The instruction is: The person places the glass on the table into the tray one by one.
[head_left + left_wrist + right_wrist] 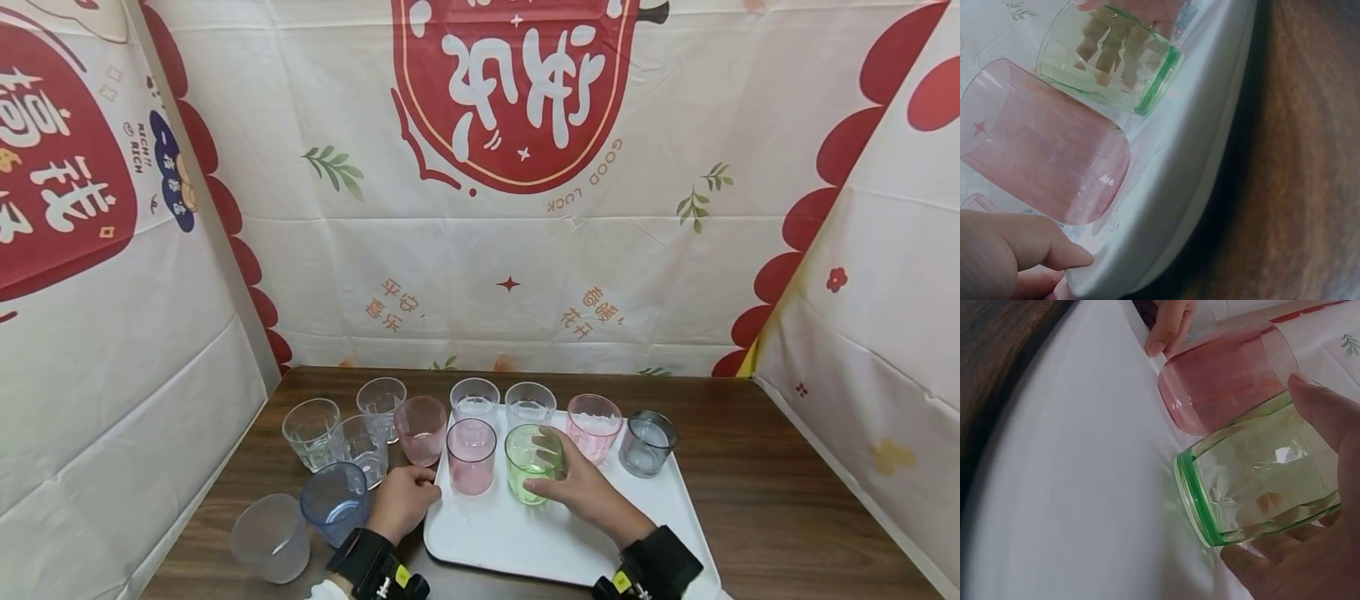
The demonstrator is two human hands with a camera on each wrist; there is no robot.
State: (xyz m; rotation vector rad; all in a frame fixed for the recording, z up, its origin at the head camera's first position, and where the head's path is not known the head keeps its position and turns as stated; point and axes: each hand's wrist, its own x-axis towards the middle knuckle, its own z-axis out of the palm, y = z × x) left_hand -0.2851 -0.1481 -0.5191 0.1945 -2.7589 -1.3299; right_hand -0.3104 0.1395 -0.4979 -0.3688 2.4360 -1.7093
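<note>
Head view, right hand: the right hand has its grip closed around the green glass, which is at the middle of the white tray.
Head view, left hand: the left hand pinches the left edge of the tray.
Head view, other glasses: a pink glass stands on the tray; a blue glass is on the counter, left of the tray.
Left wrist view, tray rim: thumb and fingers are clamped on it.
Right wrist view, green glass: thumb at one side, fingers at the other; I cannot tell whether its base touches the tray.
</note>
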